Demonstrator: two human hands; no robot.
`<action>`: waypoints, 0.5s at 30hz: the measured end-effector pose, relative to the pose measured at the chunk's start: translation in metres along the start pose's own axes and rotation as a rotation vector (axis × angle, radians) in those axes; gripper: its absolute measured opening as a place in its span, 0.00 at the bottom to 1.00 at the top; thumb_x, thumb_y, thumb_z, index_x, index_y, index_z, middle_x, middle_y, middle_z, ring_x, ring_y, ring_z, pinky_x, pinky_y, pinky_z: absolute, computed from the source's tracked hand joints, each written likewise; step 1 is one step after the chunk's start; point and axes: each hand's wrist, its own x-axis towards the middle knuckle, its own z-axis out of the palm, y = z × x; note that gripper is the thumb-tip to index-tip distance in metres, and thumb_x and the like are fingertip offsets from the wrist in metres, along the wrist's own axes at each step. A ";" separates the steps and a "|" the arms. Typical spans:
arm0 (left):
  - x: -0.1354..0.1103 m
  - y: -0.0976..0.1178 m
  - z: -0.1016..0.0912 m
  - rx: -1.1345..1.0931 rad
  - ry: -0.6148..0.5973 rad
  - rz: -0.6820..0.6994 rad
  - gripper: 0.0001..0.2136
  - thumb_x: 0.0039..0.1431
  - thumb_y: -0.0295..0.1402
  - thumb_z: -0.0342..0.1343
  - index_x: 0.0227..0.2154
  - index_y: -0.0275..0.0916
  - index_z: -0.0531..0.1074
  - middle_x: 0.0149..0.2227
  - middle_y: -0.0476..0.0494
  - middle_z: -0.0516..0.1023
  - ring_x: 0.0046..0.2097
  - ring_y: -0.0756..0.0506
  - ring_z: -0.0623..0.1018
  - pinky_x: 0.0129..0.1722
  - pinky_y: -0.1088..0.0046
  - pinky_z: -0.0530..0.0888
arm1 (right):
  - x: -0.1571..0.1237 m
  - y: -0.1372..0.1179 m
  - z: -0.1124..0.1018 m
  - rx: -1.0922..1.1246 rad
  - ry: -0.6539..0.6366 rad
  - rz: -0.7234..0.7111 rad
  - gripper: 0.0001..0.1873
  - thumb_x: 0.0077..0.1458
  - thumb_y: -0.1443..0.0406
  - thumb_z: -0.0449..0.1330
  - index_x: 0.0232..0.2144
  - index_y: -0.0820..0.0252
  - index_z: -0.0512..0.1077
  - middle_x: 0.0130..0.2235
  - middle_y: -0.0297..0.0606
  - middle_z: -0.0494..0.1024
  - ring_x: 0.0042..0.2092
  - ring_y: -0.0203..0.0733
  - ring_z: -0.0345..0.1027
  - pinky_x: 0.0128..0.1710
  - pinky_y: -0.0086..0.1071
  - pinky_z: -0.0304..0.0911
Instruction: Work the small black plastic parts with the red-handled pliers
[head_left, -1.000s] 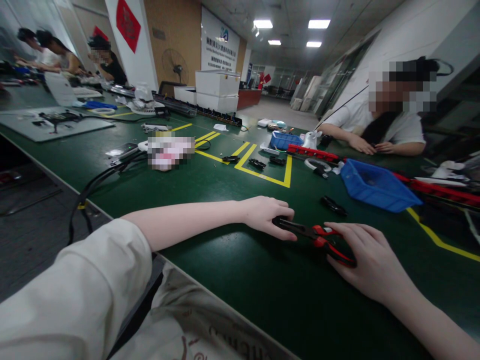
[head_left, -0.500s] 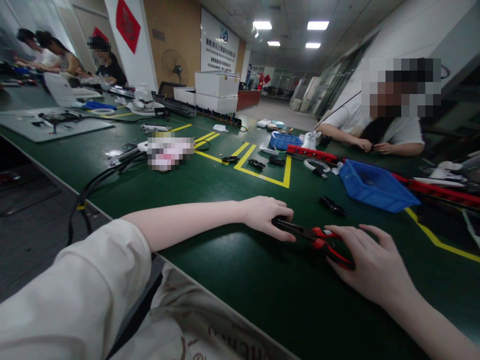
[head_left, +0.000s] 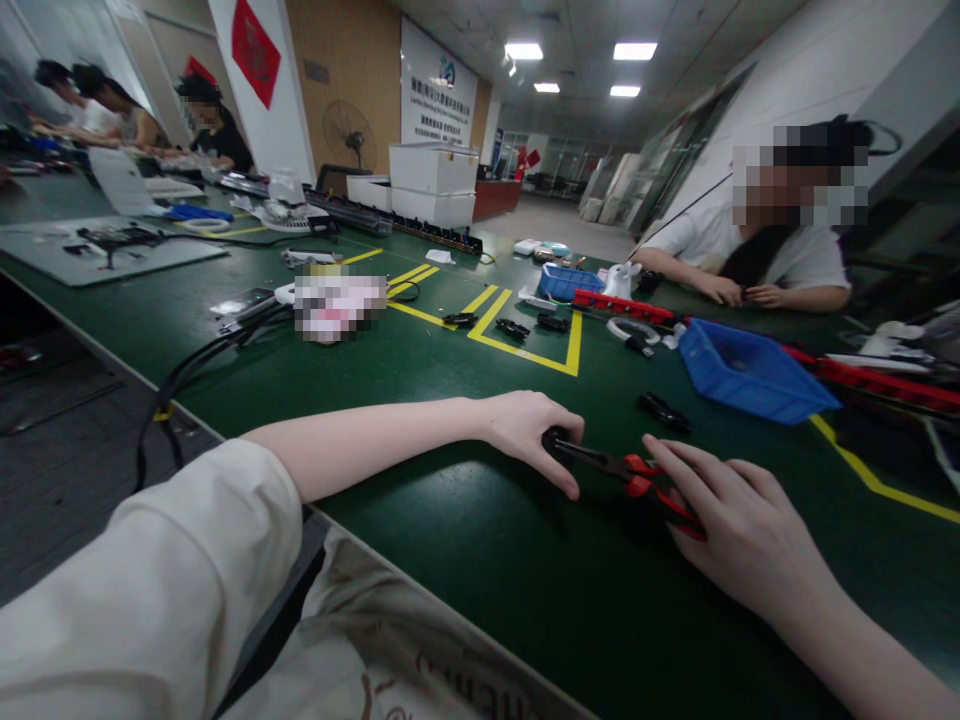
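Red-handled pliers lie low over the green bench between my hands. My right hand is wrapped over the red handles. My left hand curls around a small black part at the pliers' dark jaws, thumb and fingers pinched on it. A loose black part lies just beyond the pliers.
A blue bin sits to the right, with red rails behind it. Another person works across the bench. Black parts lie in a yellow-taped square. Black cables run off the left edge. White boxes stand farther back.
My right hand has closed down over the pliers' handles, its fingers no longer spread. My left hand's thumb has shifted slightly around the black part.
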 end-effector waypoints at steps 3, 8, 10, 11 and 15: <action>0.000 0.001 0.000 0.003 0.001 0.002 0.27 0.46 0.59 0.63 0.35 0.39 0.71 0.35 0.48 0.73 0.34 0.47 0.72 0.31 0.74 0.62 | -0.001 0.002 0.003 -0.003 0.008 -0.014 0.38 0.54 0.68 0.53 0.67 0.61 0.52 0.49 0.50 0.76 0.42 0.53 0.71 0.44 0.46 0.62; 0.000 0.003 0.002 0.048 0.022 -0.001 0.22 0.52 0.56 0.60 0.31 0.39 0.69 0.33 0.49 0.72 0.33 0.48 0.72 0.30 0.74 0.62 | -0.001 0.005 0.004 0.011 0.014 0.004 0.36 0.55 0.67 0.53 0.66 0.61 0.55 0.47 0.50 0.77 0.42 0.53 0.71 0.46 0.48 0.61; 0.000 0.004 0.003 0.058 0.029 0.009 0.21 0.54 0.55 0.59 0.30 0.39 0.68 0.33 0.49 0.71 0.33 0.48 0.71 0.30 0.74 0.62 | -0.001 0.005 0.004 0.014 0.017 0.013 0.35 0.55 0.67 0.54 0.66 0.61 0.56 0.46 0.49 0.77 0.42 0.53 0.70 0.46 0.47 0.61; -0.001 0.004 0.003 0.060 0.030 0.014 0.21 0.54 0.55 0.59 0.30 0.39 0.68 0.32 0.49 0.71 0.33 0.48 0.71 0.30 0.74 0.62 | -0.001 0.006 0.004 0.013 0.017 0.011 0.35 0.55 0.67 0.54 0.65 0.62 0.56 0.46 0.49 0.77 0.41 0.52 0.70 0.46 0.47 0.61; 0.000 0.002 0.004 0.065 0.032 0.030 0.21 0.55 0.55 0.58 0.29 0.39 0.67 0.32 0.49 0.71 0.32 0.48 0.71 0.30 0.74 0.62 | -0.001 0.006 0.004 -0.001 0.013 -0.012 0.33 0.55 0.67 0.53 0.64 0.64 0.58 0.46 0.50 0.76 0.42 0.53 0.70 0.47 0.48 0.60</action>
